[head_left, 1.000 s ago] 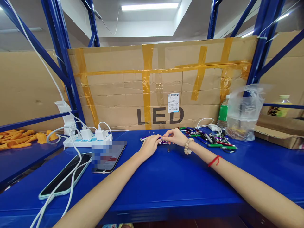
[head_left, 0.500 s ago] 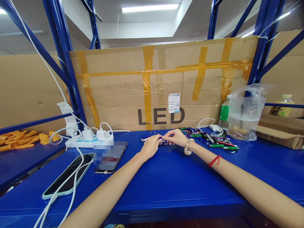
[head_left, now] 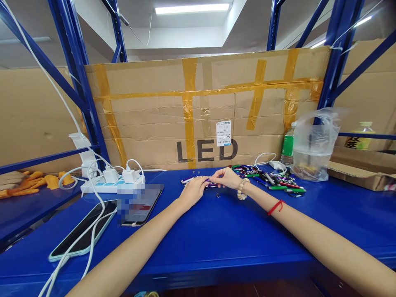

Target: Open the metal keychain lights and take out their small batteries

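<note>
My left hand (head_left: pixel 194 191) is closed, its fingertips pinched together over the middle of the blue shelf top. Close against it, my right hand (head_left: pixel 228 178) pinches too, with a beaded bracelet at the wrist. The fingertips nearly meet around something small that I cannot make out. Several pens (head_left: pixel 187 180) lie beneath and behind my left hand, partly hidden by it. A small ring-like metallic piece (head_left: pixel 218 195) rests on the shelf in front of my right hand. Beyond that hand spreads a loose pile of coloured pens (head_left: pixel 269 178).
To the left are a white power strip (head_left: pixel 103 185) with chargers and two phones, one with a teal case (head_left: pixel 83 231). White cables cross that side. At the right stand a green-labelled bottle (head_left: pixel 288 145), a plastic bag (head_left: pixel 315 152) and a cardboard tray (head_left: pixel 360 175). A cardboard sheet (head_left: pixel 148 123) closes the back.
The whole view has shifted slightly, so everything sits a little further left. Both hands keep nearly the same pose, fingertips together.
</note>
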A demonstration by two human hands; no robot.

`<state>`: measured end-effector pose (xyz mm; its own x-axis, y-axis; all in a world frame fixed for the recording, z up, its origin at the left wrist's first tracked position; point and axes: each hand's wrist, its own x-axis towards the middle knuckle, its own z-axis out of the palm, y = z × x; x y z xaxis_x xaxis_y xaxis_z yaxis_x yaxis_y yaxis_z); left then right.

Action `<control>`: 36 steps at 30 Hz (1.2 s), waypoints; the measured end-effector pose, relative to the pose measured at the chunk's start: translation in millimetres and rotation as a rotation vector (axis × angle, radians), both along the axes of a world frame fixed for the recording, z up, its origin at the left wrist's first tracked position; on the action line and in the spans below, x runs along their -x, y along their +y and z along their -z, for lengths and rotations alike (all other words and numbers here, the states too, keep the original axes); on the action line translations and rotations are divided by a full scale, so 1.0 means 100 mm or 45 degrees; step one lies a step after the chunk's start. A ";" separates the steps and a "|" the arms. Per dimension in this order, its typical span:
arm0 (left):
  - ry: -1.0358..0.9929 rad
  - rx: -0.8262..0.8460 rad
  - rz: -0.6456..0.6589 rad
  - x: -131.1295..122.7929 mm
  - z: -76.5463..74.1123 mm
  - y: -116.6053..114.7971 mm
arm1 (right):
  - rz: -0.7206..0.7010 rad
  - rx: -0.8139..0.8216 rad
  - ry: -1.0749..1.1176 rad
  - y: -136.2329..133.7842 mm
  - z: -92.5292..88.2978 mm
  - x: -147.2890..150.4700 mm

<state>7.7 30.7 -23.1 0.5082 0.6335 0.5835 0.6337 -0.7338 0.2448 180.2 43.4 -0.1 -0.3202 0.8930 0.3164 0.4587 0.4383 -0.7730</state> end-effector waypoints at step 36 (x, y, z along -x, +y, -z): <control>0.072 0.151 -0.004 0.01 -0.04 0.02 | 0.046 0.153 -0.071 0.07 0.12 0.00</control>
